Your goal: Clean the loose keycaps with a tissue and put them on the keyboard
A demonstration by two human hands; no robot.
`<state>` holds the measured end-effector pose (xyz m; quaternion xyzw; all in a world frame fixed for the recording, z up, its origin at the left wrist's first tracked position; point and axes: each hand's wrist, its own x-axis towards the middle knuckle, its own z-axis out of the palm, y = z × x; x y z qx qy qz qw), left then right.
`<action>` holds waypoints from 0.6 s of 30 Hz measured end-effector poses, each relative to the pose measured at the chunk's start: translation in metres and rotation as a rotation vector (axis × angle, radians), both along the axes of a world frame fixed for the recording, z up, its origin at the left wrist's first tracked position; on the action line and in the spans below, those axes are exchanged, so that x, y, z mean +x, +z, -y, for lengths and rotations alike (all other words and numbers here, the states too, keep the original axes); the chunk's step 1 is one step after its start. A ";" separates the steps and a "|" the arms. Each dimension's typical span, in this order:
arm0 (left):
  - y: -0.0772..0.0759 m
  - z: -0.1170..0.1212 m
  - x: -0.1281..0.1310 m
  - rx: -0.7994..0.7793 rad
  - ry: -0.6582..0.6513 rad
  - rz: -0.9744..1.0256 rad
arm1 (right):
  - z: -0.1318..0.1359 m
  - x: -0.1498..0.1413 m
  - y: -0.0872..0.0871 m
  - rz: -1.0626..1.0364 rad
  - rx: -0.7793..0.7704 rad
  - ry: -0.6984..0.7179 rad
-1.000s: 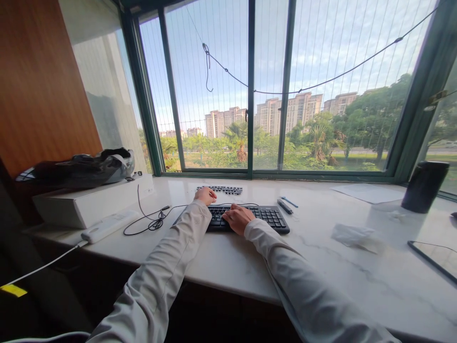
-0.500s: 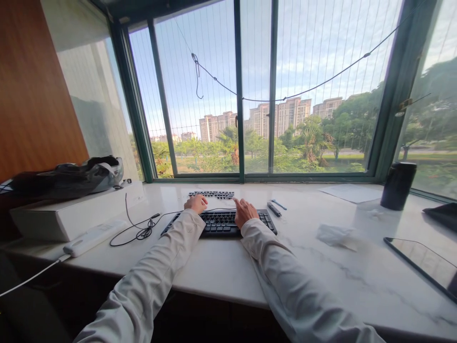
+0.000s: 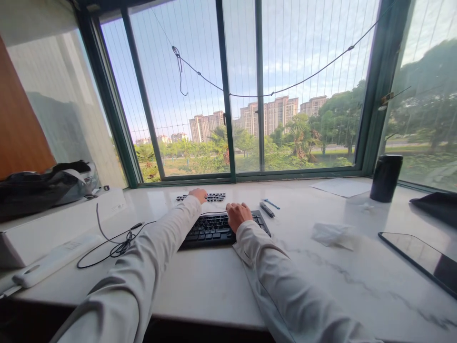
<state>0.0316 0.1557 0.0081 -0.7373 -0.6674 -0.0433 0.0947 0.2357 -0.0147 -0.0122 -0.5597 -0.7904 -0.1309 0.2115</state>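
A black keyboard [image 3: 210, 233] lies on the white marble-patterned desk, partly covered by my left forearm and right hand. Just behind it are rows of small black keycaps [image 3: 216, 196]. My left hand [image 3: 198, 195] is over these rows, fingers bent together at the keycaps; whatever is between the fingertips is too small to make out. Above the right half of the keyboard, my right hand [image 3: 238, 216] has its fingers curled in, with thumb and index finger close together at its left side. Its palm side is hidden.
Right of the keyboard lie a dark pen-like tool [image 3: 267, 209] and a thin blue tool [image 3: 272, 204]. Farther right are a crumpled clear bag [image 3: 332, 235], a tablet [image 3: 416, 257] and a black cylinder [image 3: 386, 178]. A coiled cable [image 3: 123, 247] and white box [image 3: 67, 224] are left.
My left hand has moved forward from the keyboard's rear edge onto the keycap rows. My right hand's fingers have curled in over the keyboard. The view has turned slightly right.
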 end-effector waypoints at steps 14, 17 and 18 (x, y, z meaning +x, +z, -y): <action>-0.025 -0.039 -0.004 0.056 -0.101 -0.068 | -0.007 -0.003 -0.009 0.012 0.107 0.045; -0.028 -0.040 -0.004 0.065 -0.100 -0.049 | -0.007 -0.004 -0.010 0.016 0.116 0.044; -0.029 -0.040 -0.004 0.073 -0.097 -0.041 | -0.007 -0.004 -0.010 0.016 0.119 0.041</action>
